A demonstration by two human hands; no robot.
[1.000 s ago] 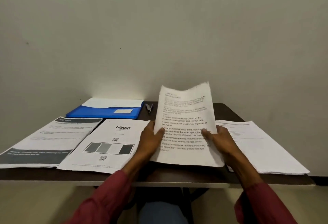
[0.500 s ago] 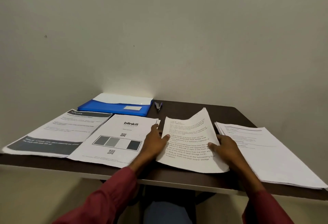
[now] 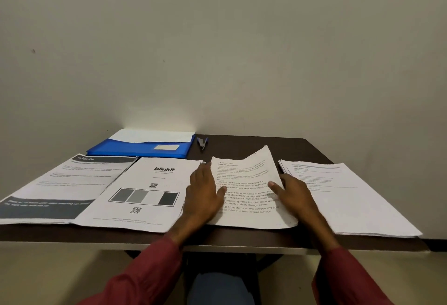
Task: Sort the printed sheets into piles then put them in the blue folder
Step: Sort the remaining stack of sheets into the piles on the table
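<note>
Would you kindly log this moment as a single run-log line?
phase: sorting | left hand: flat on text sheets | right hand: at their right edge | piles: four | blue folder: untouched

Both my arms reach forward side by side, sleeves (image 3: 154, 271) dark red down to the wrists. My left hand (image 3: 204, 197) lies palm down, fingers stretched ahead and close together, thumb angled out to the right. My right hand (image 3: 294, 194) sits flat too, fingers pointing forward and left, loosely spread. Neither hand grips anything; the two stay apart.
</note>
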